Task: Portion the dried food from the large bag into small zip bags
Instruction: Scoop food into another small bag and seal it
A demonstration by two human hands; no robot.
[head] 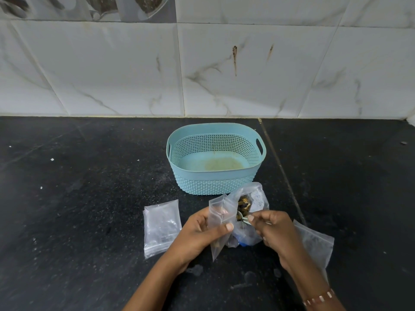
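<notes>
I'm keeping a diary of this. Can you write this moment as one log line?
left hand: holds small clear zip bag | right hand: pinches small spoon at large clear bag of dried food | teal plastic basket: behind

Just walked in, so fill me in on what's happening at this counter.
A person is portioning dried food on a black counter. The left hand holds a small zip bag upright in its grip. The right hand pinches a small spoon at the mouth of the large bag, where brown pieces show. A stack of small bags lies to the left, another bag lies under the right wrist, and a blue basket sits behind.
</notes>
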